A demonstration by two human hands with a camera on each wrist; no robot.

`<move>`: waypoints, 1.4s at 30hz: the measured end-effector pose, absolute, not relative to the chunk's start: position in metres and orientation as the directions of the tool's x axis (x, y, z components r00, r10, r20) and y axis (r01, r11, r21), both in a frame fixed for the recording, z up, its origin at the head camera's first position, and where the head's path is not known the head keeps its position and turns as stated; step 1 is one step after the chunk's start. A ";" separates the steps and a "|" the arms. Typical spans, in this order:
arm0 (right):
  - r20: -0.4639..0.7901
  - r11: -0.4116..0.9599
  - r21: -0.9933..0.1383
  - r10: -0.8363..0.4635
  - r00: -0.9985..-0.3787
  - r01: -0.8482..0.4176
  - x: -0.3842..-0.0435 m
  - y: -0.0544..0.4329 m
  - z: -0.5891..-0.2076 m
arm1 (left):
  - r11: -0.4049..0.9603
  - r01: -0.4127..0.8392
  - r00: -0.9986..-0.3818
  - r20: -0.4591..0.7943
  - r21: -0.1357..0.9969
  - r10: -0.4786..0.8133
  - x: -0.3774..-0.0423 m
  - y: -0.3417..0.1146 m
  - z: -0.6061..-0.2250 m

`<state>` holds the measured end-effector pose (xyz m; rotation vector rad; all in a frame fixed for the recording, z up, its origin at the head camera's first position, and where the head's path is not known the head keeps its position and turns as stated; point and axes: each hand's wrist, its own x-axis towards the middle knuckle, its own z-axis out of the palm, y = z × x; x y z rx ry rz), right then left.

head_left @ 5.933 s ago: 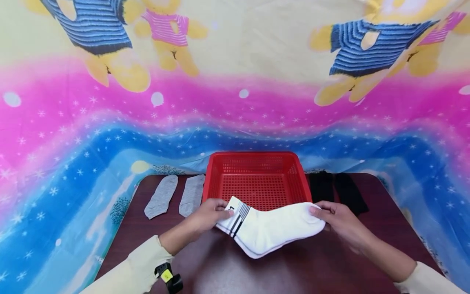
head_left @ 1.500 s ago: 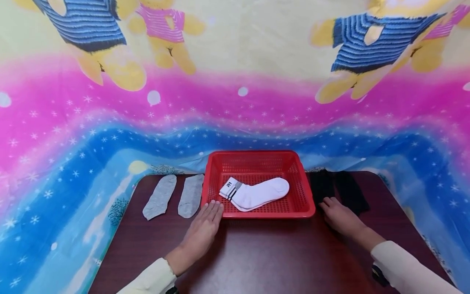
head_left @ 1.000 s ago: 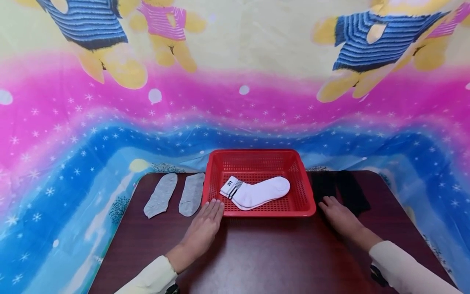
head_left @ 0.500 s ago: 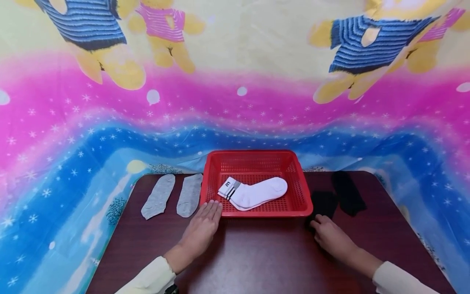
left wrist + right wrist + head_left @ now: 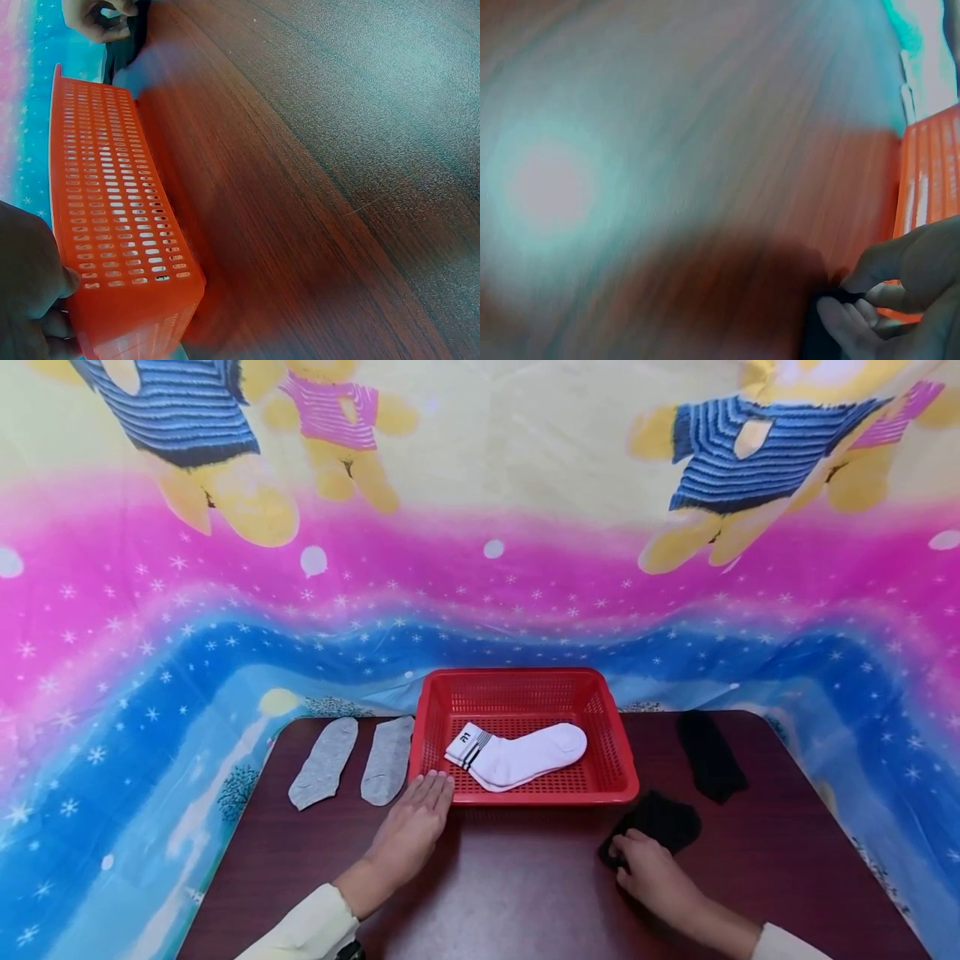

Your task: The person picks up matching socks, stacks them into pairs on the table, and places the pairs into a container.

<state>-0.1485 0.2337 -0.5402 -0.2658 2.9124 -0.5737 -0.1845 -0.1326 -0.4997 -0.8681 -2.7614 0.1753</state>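
My right hand (image 5: 660,878) pinches one end of a black sock (image 5: 663,820), in front of the basket's right corner. In the right wrist view, thumb and fingers meet on the dark cloth (image 5: 821,334). My left hand (image 5: 411,831) rests with straight fingers on the near left corner of the red plastic basket (image 5: 555,797); in the left wrist view its fingers touch the basket's rim. Inside the basket lies a pair of white socks (image 5: 525,758) with dark stripes at the cuffs. A second black sock (image 5: 711,756) lies flat at the table's right.
Two grey socks, an outer one (image 5: 324,764) and an inner one (image 5: 387,762), lie left of the basket on the dark brown table (image 5: 517,877). A patterned cloth (image 5: 480,585) with printed bears hangs behind the table.
The white socks went from both hands into the basket. The left hand then came to the basket's corner. My right hand took one black sock and drew it towards me and left.
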 end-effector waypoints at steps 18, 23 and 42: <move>-0.110 0.901 -0.412 -0.197 -0.974 -0.136 -0.143 0.230 -0.515 | 0.754 0.573 -0.802 0.407 0.321 0.436 -0.152 -0.075 -0.468; -0.088 0.913 -0.377 -0.202 -0.975 -0.155 -0.154 0.264 -0.511 | 0.722 0.518 -0.850 0.182 0.460 0.494 -0.139 -0.041 -0.469; -0.140 0.954 -0.284 -0.143 -0.980 -0.098 -0.177 0.337 -0.543 | 0.850 0.526 -0.846 0.130 0.036 0.518 -0.146 0.084 -0.546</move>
